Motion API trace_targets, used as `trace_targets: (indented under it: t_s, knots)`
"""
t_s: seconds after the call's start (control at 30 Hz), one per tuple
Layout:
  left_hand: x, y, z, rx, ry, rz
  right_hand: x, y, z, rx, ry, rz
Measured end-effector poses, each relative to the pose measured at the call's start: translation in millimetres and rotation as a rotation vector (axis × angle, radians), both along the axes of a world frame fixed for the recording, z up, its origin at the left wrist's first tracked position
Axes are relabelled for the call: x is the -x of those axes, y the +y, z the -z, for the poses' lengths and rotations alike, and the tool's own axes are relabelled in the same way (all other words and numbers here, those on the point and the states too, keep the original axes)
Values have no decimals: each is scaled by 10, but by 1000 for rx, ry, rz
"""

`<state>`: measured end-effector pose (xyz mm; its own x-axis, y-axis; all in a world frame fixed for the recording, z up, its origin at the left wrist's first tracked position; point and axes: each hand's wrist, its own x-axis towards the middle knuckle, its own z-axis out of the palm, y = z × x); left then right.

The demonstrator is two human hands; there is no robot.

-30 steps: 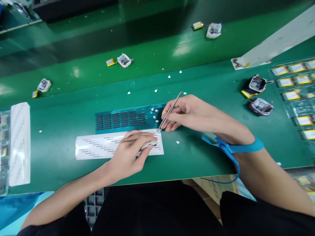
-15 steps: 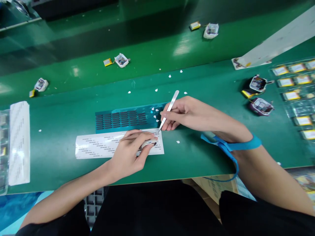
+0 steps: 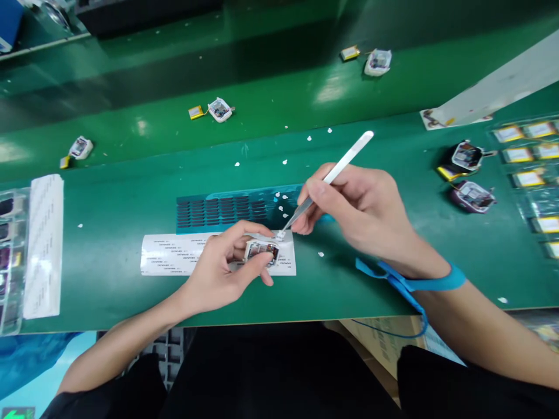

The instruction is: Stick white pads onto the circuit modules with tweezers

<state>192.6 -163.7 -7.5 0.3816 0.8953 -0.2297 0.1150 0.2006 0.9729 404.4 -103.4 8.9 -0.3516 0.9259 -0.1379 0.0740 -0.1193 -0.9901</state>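
My left hand [image 3: 233,259] grips a small white device housing [image 3: 261,252], its open side and circuit board turned up. Pinched in my right hand [image 3: 349,201] is a pair of metal tweezers [image 3: 345,166]. The tweezers' tips point down at the housing's upper right edge, by a small white piece; whether they hold it I cannot tell. Under my left hand lies a white printed backing sheet [image 3: 166,256]. Just behind it sits a blue film sheet [image 3: 186,215] with rows of dark strips. Several small white round stickers [image 3: 285,216] lie at its right end.
Housings with yellow batteries stand on the back ledge, one of them a white housing [image 3: 220,109]. At right are a black housing [image 3: 467,156], a purple housing [image 3: 474,196] and a tray of batteries [image 3: 530,198]. A white post [image 3: 493,75] rises behind; white strips [image 3: 43,250] lie left.
My left hand has turned the housing so its open inside faces up. My right hand has rolled over, with the tweezers leaning further right. The whole view has shifted slightly.
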Motion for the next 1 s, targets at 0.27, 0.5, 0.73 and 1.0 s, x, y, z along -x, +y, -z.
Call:
trace_targets:
  t_s: [0.27,0.5,0.73,1.0]
  knots:
    - [-38,-22,34,78,-123,84,132,-108,30,118,-32,-177]
    - [-43,-41,46,76,-143,65,143,-123,52,163,-16,-128]
    - [-52,-56,74,63,-148,58,149,-142,72,158,-29,-106]
    - [-61,-67,69,68,-144,49,147,-147,78,156,-36,-109]
